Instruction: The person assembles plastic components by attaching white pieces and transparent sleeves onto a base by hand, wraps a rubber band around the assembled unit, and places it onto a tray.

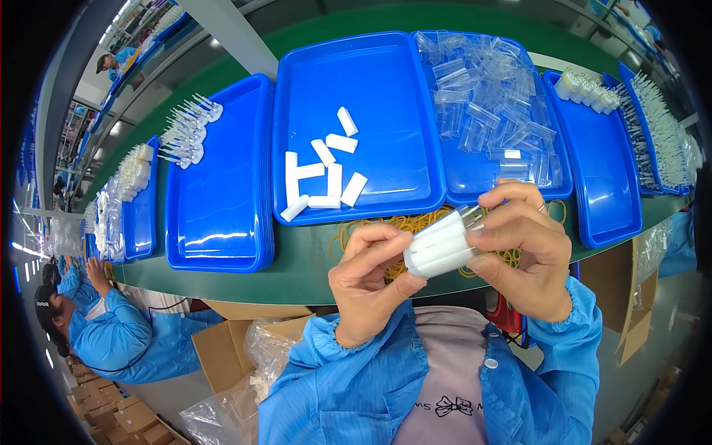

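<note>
In front of my chest, both hands hold a bundle of white plastic tubes (443, 248) with thin tips sticking out at its right end. My left hand (371, 278) pinches the left end between thumb and fingers. Closed on the other end, by the tips, is my right hand (528, 241). Beyond them a blue tray (356, 74) carries several loose white blocks (342, 144). Yellow rubber bands (400, 224) lie in a heap on the green table behind the bundle, partly hidden by my hands.
Clear plastic sleeves (482, 111) pile up in a tray to the right. White pin-like parts (193, 130) stand in the left tray (215, 222). Banded white bundles (586, 93) sit in another tray (601, 170). A person in blue (133, 326) works at left; an open carton (222, 356) stands below.
</note>
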`<state>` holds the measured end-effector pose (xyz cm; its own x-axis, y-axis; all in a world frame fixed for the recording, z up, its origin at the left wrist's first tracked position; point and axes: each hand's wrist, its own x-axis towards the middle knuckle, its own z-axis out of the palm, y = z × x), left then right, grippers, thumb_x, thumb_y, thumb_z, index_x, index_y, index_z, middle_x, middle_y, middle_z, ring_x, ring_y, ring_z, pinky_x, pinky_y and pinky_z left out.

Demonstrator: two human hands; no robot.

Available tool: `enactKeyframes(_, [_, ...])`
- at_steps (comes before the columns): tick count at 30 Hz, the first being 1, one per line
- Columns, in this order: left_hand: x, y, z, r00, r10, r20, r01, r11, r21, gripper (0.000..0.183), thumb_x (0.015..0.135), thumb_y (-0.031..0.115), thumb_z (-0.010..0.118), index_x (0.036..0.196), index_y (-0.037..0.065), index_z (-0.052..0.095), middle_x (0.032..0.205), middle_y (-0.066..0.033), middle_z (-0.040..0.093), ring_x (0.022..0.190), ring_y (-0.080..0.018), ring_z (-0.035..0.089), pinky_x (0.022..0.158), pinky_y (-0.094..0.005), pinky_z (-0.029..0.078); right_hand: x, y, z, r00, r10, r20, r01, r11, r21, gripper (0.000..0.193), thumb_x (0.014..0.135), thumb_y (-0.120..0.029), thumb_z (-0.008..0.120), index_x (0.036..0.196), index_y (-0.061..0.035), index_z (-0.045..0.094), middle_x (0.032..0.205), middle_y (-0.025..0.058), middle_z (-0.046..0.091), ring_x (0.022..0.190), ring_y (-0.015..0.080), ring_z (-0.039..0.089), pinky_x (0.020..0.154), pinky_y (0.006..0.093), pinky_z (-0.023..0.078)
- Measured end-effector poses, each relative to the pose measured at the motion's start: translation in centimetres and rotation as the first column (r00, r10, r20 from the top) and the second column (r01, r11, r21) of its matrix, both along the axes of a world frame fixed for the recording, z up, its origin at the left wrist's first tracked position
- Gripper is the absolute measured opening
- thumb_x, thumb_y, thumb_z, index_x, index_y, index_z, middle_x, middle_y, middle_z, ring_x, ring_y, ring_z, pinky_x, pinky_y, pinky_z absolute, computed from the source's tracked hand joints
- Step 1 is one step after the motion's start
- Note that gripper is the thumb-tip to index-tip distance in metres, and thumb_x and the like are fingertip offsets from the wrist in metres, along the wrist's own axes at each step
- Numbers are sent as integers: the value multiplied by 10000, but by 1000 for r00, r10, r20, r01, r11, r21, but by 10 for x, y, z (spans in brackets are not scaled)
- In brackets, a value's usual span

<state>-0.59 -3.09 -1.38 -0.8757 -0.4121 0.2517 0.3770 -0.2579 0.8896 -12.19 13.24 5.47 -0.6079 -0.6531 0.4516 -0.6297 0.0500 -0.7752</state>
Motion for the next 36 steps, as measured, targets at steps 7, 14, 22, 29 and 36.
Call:
enactKeyframes(7, [-1, -9, -4, 991, -64, 115, 27, 953, 301, 512, 792, -85, 566, 1292, -50, 463, 1233, -120, 493, 1167, -235, 506, 1023, -383, 379, -27, -11, 16, 972, 19, -232, 25, 983, 185, 211, 759, -148, 687, 961, -88, 698, 937, 57, 649, 880, 244, 556, 807, 355, 414])
enactKeyframes(14, [-1, -12, 3, 995, -74, 67, 35, 888, 459, 548, 815, 54, 610, 1329, -20, 433, 1300, -165, 501, 1227, -249, 468, 1063, -397, 319, -105, -22, -35, 759, 35, -650, 306, 862, 403, 189, 757, -89, 610, 929, -95, 686, 875, 67, 584, 848, 238, 528, 762, 362, 407])
enactKeyframes(22, [2, -13, 4, 993, -68, 91, 21, 895, 446, 535, 820, 76, 610, 1316, -34, 440, 1282, -174, 514, 1228, -253, 466, 1061, -399, 320, -117, -24, -67, 657, 165, -735, 332, 813, 479, 130, 733, -87, 604, 857, -98, 639, 921, 51, 524, 882, 219, 522, 758, 340, 414])
enactKeyframes(29, [2, -10, -1, 991, -59, 117, 9, 921, 390, 499, 767, -36, 604, 1253, -57, 496, 1274, -155, 484, 1201, -249, 485, 1045, -399, 352, -107, -22, -46, 955, -114, -274, 174, 963, 206, 224, 756, -66, 704, 930, -45, 564, 904, 59, 589, 813, 198, 609, 685, 302, 483])
enactKeyframes(36, [-1, -7, -6, 985, 175, -8, -174, 975, -134, 494, 714, -130, 596, 1202, -87, 527, 1224, -164, 479, 1134, -252, 534, 977, -358, 449, -52, -17, 12, 844, 24, 536, 122, 964, -235, 163, 851, -9, 593, 1002, 12, 534, 950, 88, 613, 824, 123, 616, 737, 236, 513])
